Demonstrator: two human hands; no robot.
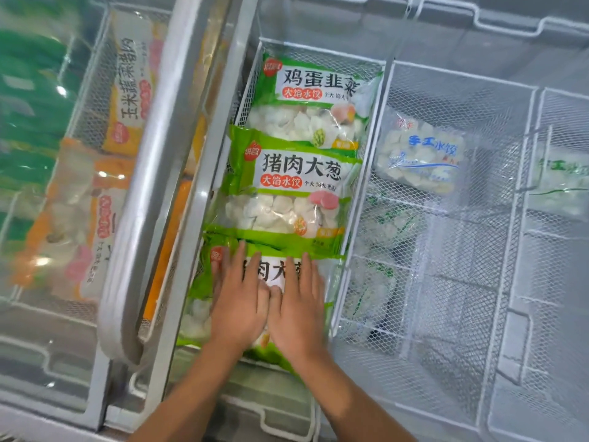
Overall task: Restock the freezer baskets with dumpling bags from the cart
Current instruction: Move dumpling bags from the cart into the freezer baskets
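Note:
Three green dumpling bags lie in a row in a white wire freezer basket [376, 129]. The far bag [315, 100] and the middle bag [293, 183] lie flat. On the near bag [200, 282], both my hands press side by side with straight fingers. My left hand [239, 301] covers the bag's left half, my right hand [298, 311] its right half. The hands hide most of its label.
To the right stands a wider wire basket [462, 282] holding a clear dumpling bag [420, 154] at the far end and frosted bags lower down. A further basket [561, 193] is at the right edge. The sliding glass lid [153, 186] at left covers orange bags [127, 90].

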